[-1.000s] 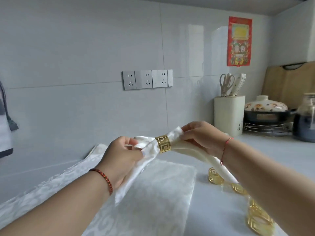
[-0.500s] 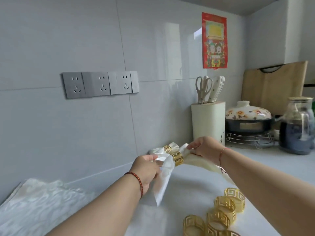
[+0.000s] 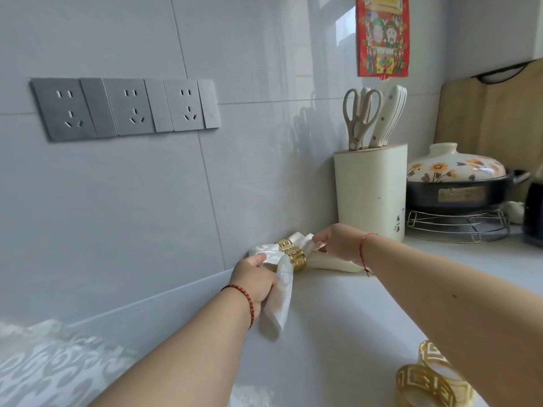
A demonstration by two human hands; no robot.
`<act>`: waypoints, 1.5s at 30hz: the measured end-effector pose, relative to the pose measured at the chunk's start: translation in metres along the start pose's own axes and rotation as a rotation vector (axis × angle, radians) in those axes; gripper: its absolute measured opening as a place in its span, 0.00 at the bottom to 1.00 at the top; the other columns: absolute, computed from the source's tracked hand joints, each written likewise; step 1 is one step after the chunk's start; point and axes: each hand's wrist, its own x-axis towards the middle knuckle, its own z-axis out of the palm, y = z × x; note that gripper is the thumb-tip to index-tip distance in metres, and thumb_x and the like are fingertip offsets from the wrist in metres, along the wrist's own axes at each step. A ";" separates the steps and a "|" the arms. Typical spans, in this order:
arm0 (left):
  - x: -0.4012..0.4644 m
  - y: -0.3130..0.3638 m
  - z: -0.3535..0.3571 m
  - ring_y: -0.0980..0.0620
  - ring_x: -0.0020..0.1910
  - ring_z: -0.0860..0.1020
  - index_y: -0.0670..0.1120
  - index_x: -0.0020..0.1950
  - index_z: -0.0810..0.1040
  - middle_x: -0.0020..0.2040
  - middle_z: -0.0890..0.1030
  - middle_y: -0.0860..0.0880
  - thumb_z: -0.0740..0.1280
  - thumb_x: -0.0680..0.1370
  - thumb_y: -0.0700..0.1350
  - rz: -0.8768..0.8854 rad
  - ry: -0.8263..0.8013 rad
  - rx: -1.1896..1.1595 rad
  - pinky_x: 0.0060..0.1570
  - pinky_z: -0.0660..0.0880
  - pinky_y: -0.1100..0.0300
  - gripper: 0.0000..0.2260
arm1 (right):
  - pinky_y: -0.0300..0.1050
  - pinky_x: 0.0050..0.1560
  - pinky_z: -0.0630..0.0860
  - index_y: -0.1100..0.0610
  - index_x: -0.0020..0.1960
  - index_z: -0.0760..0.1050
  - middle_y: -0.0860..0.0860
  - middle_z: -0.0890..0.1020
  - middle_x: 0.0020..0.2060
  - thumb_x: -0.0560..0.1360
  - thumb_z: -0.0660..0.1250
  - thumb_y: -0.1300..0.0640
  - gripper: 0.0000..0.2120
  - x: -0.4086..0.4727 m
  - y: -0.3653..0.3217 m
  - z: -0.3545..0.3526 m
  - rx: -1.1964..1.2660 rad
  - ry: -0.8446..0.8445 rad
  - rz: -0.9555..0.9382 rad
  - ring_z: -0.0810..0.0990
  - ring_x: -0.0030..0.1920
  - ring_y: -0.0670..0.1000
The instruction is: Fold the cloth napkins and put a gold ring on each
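where the white bench [image 3: 338,333] meets the tiled wall, two ringed napkins lie side by side – the rear napkin [image 3: 296,237] against the wall with its own gold band [image 3: 284,245], and the front napkin [image 3: 282,289] just before it, wearing a gold ring [image 3: 297,257] around its middle. two loose gold rings [image 3: 432,377] sit at the near right edge, touching each other; a further one may be cut off by the frame, i cannot tell. patterned white cloths [image 3: 50,362] lie flat at the near left, their count unclear

both arms reach forward and low. left hand [image 3: 255,282], with a red cord at the wrist, has its fingers curled round the front napkin's left end, whose tail hangs down toward the bench. right hand [image 3: 338,243], also wearing a red thread, pinches the cloth's other end just right of the ring, knuckles up – its forearm crosses over the bench
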 end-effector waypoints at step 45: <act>-0.412 -0.057 -0.303 0.59 0.72 0.64 0.51 0.71 0.71 0.70 0.68 0.58 0.63 0.80 0.51 0.108 -0.010 1.018 0.64 0.56 0.72 0.19 | 0.53 0.61 0.71 0.59 0.55 0.73 0.54 0.75 0.56 0.77 0.61 0.49 0.14 -0.331 -0.293 0.152 -0.221 -0.381 -0.539 0.75 0.58 0.57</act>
